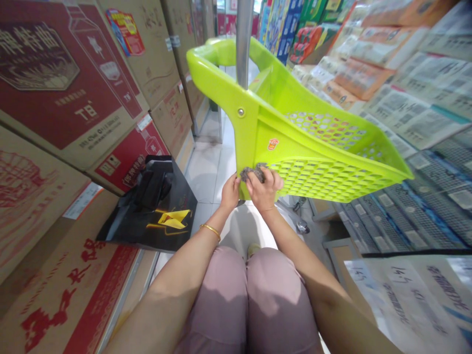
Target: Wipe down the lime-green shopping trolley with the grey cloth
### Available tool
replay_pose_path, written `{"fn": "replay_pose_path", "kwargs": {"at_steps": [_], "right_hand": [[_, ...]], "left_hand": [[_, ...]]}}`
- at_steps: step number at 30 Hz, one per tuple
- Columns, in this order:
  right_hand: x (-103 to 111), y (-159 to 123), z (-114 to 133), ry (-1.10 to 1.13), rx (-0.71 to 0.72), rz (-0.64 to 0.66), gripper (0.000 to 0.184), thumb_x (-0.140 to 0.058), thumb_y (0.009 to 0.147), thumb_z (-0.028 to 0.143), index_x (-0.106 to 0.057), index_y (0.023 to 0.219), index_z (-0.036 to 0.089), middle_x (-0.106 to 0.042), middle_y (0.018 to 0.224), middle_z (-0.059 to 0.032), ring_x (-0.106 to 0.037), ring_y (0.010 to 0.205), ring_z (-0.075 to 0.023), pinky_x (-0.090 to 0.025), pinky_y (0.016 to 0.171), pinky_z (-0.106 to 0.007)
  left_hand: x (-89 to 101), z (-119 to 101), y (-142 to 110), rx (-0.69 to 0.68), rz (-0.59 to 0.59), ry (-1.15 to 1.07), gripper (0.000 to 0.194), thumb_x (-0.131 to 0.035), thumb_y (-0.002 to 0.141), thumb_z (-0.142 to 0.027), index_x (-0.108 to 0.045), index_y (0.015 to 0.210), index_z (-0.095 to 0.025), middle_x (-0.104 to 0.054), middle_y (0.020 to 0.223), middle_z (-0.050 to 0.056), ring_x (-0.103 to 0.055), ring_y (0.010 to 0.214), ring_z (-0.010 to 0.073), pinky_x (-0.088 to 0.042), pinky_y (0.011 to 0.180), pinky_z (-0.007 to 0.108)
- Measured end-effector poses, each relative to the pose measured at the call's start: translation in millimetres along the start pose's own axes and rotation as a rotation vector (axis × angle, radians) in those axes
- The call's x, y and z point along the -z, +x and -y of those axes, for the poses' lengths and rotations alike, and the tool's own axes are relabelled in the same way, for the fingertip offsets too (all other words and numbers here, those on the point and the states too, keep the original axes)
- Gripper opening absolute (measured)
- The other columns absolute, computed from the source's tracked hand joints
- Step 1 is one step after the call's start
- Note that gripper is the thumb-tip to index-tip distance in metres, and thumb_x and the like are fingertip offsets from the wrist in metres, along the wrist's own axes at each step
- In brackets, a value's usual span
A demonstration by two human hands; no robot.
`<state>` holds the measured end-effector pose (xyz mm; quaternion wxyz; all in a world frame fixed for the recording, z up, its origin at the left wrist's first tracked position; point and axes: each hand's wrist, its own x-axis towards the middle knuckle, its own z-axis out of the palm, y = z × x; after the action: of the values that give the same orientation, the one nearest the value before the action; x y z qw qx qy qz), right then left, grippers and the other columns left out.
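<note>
A bright lime-green plastic shopping cart (246,129) with a perforated basket fills the middle of the head view. My right hand (264,191) is closed around a crumpled grey rag (254,172) and presses it against the cart's lower side panel. Just left of it, my left hand (230,191) holds the lower edge of the same panel, fingers partly hidden behind it. A small orange-and-red sticker (273,144) is on the panel above the rag. The metal pole (243,44) rises from the cart's handle end.
Stacked cardboard cartons (55,69) line the left side. A black bag (162,211) with a yellow tag stands against them. Packaged goods (401,103) fill the shelves at right, above price sheets (409,295). White floor tiles (206,172) run between, with a caster wheel (303,226) below the cart.
</note>
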<state>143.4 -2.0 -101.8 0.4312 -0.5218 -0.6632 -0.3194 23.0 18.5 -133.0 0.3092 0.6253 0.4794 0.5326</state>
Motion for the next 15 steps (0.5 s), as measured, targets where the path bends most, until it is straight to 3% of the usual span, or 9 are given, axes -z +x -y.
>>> {"fn": "replay_pose_path", "kwargs": {"at_steps": [6,15], "right_hand": [[-4.2,-11.3,-5.6,0.058,-0.104,0.17,0.027,-0.05,0.086,0.043,-0.069,0.092,0.025,-0.05,0.096,-0.007,-0.042,0.089,-0.0202,-0.032,0.079,-0.034],[-17.8,-26.9,3.9,0.004,0.045,0.184,0.019,-0.05,0.088,0.033,-0.068,0.094,0.027,-0.053,0.098,-0.0072,-0.042,0.091,-0.0199,-0.031,0.078,-0.033]], "left_hand": [[-1.2,2.5,-0.2,-0.006,-0.004,-0.015,0.035,-0.036,0.095,-0.042,-0.059,0.106,-0.017,-0.066,0.105,0.008,-0.06,0.097,0.0183,-0.046,0.085,0.029],[-10.2,15.1,-3.6,0.027,-0.039,-0.093,0.021,-0.043,0.089,-0.02,-0.06,0.101,-0.016,-0.067,0.104,0.007,-0.06,0.098,0.0177,-0.046,0.09,0.029]]}}
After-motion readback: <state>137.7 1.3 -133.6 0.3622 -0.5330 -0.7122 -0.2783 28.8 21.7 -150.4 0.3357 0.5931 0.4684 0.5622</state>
